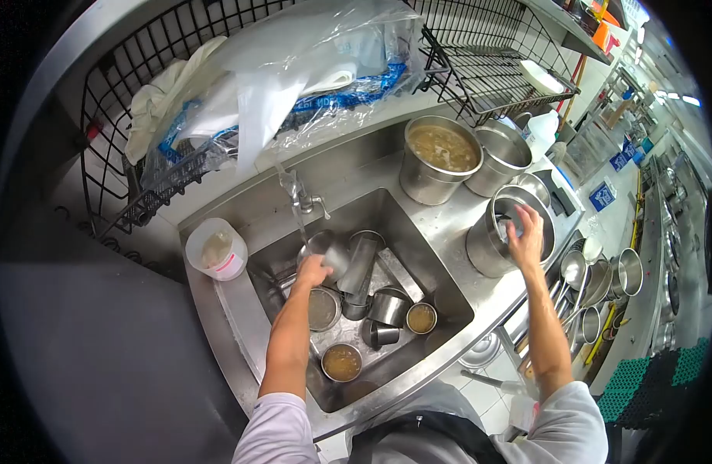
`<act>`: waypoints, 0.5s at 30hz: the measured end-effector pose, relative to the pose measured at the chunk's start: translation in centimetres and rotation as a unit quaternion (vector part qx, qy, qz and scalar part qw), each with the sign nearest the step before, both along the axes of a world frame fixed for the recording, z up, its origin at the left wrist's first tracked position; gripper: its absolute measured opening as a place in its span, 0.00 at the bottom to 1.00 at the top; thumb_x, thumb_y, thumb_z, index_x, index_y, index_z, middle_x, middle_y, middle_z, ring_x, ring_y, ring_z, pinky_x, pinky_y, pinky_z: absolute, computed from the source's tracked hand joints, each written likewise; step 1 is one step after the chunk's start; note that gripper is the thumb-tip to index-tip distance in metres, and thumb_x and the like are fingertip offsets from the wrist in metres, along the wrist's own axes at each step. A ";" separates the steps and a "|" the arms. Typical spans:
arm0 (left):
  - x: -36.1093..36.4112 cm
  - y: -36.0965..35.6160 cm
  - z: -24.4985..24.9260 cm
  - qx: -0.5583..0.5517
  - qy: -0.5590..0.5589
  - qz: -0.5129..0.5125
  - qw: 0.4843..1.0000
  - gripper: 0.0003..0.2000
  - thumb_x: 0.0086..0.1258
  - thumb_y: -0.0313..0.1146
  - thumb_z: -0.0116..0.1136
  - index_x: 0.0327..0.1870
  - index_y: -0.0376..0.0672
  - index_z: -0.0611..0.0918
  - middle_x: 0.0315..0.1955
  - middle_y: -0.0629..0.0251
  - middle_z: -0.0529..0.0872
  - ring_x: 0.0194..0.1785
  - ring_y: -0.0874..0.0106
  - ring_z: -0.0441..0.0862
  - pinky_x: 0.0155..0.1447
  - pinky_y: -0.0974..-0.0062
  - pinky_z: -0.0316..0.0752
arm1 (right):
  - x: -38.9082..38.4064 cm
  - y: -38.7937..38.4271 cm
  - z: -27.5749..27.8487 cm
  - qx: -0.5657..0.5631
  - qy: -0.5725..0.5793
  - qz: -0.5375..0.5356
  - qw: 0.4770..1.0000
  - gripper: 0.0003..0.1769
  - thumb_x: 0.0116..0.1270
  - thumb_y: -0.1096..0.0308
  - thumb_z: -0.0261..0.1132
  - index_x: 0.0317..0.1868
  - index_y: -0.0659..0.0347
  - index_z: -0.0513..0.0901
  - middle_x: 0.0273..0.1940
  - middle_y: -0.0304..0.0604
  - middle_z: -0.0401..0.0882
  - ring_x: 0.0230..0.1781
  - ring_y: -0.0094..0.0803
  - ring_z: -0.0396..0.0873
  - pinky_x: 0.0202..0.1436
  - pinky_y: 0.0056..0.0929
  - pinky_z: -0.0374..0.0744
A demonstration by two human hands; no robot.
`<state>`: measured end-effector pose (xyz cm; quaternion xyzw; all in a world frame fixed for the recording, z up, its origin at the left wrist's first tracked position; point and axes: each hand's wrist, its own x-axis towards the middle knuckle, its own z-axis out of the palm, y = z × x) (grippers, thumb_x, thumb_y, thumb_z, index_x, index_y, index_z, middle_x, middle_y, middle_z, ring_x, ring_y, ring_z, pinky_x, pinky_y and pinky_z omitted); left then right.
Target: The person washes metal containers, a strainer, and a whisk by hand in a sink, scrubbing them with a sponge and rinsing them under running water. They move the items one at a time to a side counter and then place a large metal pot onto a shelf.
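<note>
My left hand (313, 271) is closed on the rim of a metal bowl (330, 255) beneath the running faucet (300, 193), inside the sink (441, 271). Over the mouth of a large steel pot (487, 246) on the right counter is my right hand (528, 232), its fingers curved apart; whether it touches anything inside is unclear. Around the bowl in the sink lie metal containers, among them a small one with brownish liquid (342, 363), another by the right wall (422, 318) and a round one with cloudy water (322, 309).
A pot of brown liquid (441, 151) and another steel pot (500, 155) stand behind the sink. At its left is a white plastic tub (217, 249). Wire baskets (487, 54) hang above, one holding plastic bags (294, 77). Pans and ladles (574, 269) sit at the right.
</note>
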<state>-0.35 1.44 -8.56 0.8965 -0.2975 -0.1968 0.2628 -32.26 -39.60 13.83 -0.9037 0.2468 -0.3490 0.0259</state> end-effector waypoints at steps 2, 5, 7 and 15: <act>-1.5 0.5 -1.8 -0.266 0.240 0.211 0.909 0.13 0.66 0.36 0.64 0.45 0.38 0.86 0.40 0.56 0.88 0.46 0.56 0.85 0.55 0.56 0.78 | 2.4 5.0 1.0 0.010 -0.114 0.101 0.988 0.13 0.60 0.75 0.65 0.46 0.63 0.82 0.46 0.50 0.80 0.50 0.48 0.77 0.56 0.42 0.75; -3.1 1.5 -3.4 -0.535 0.399 0.492 0.559 0.15 0.68 0.38 0.63 0.49 0.39 0.84 0.44 0.58 0.86 0.47 0.56 0.84 0.58 0.54 0.77 | 6.2 11.0 -2.9 0.161 -0.055 0.211 0.963 0.12 0.59 0.72 0.63 0.44 0.64 0.83 0.42 0.53 0.80 0.46 0.49 0.78 0.54 0.44 0.75; -4.9 2.0 -1.2 -0.570 0.421 0.562 0.426 0.17 0.72 0.43 0.54 0.54 0.41 0.81 0.54 0.59 0.83 0.59 0.60 0.80 0.64 0.55 0.74 | 9.9 15.7 -5.9 0.364 0.064 0.253 0.894 0.19 0.64 0.62 0.65 0.51 0.64 0.84 0.46 0.58 0.81 0.51 0.50 0.79 0.59 0.42 0.76; -9.1 4.3 -5.6 -0.656 0.482 0.498 0.299 0.24 0.73 0.47 0.51 0.63 0.43 0.77 0.62 0.64 0.79 0.67 0.60 0.74 0.72 0.58 0.66 | 23.7 32.2 -18.6 0.878 0.109 0.236 0.401 0.40 0.69 0.41 0.63 0.67 0.67 0.71 0.63 0.50 0.75 0.65 0.47 0.72 0.69 0.45 0.70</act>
